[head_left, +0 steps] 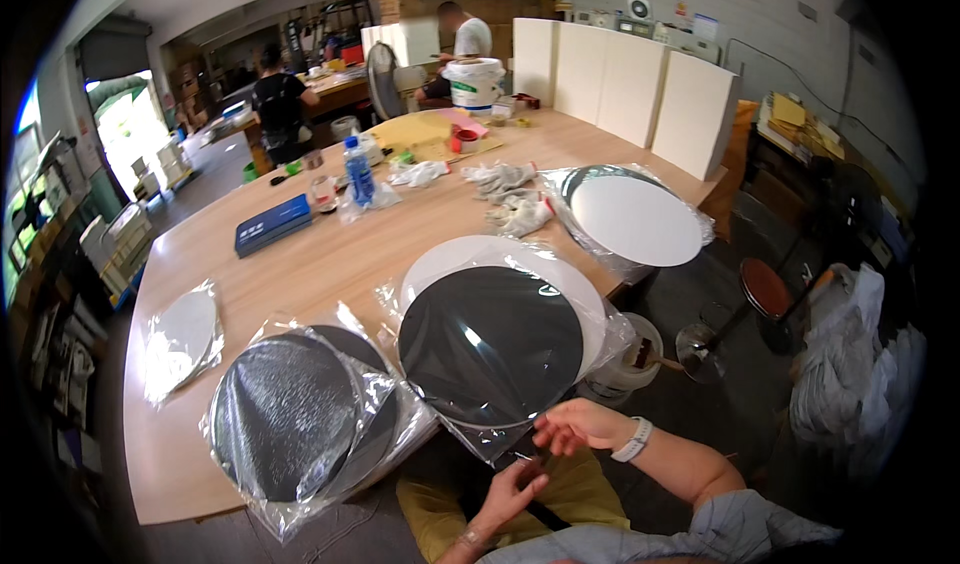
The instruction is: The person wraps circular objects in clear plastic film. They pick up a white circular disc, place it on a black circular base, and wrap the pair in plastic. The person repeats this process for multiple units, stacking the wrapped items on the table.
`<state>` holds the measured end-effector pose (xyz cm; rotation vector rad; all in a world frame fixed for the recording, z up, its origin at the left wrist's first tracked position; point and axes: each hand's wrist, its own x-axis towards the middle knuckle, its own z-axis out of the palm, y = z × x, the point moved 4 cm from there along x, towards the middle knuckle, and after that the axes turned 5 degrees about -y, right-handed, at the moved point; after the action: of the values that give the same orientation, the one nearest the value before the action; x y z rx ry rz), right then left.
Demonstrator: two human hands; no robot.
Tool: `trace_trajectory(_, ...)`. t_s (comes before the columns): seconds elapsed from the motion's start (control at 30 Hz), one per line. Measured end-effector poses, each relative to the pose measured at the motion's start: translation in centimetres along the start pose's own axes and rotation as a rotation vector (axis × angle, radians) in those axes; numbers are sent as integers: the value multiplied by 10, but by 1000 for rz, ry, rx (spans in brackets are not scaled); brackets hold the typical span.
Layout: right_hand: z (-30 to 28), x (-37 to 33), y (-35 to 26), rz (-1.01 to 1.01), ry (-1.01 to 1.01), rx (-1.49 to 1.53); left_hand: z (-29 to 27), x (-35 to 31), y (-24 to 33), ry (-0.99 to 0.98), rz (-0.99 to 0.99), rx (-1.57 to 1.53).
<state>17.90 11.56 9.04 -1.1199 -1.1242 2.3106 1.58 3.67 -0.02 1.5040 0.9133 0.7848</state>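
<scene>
A dark round disc (490, 349) in a clear plastic bag lies at the near table edge, over a larger white disc (425, 264). Just below the bag's lower right edge is my right hand (580, 426), fingers loosely bent and apart, with nothing visible in them. My left hand (508, 492) is lower, by the bag's bottom corner above my lap; its fingertips are dark and blurred, so a hold on the plastic cannot be made out. To the left, more bagged dark discs (285, 414) overlap and hang slightly over the edge.
White discs (640, 219) on plastic lie far right; a small bagged white disc (185, 334) lies left. Gloves (520, 209), a blue box (273, 226), a water bottle (358, 174) and white panels (620, 84) stand beyond. A bucket (625, 359) and stool (768, 286) are right. Two people work behind.
</scene>
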Motion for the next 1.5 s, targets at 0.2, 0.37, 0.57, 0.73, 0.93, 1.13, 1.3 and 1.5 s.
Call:
trace_trajectory(0.2,-81,-63,-77,-504,653,-852,-65,-21,20,384,-107,-655)
trace_trajectory(0.37,-134,-25,-100,-773,743,-1387,-83,15,51,378,-200,-376)
trace_trajectory(0.57,-143,-43,-91,-756,665,-1197,-87,8,49,565,-163,-420)
trace_trajectory(0.73,-138,-87,-84,-932,629,-1541,-76,-39,56,860,63,469)
trace_trajectory(0.93,-152,-81,-72,-1095,385,-1470,-47,-12,102,446,442,1479)
trace_trajectory(1.13,-170,-73,-84,-1128,256,-1191,-53,-16,103,311,534,1280)
trace_trajectory(1.3,-183,-68,-91,-1064,227,-1125,-49,-21,105,324,473,1221)
trace_trajectory(1.5,-182,-66,-89,-1070,267,-1214,-40,-46,95,418,543,1306)
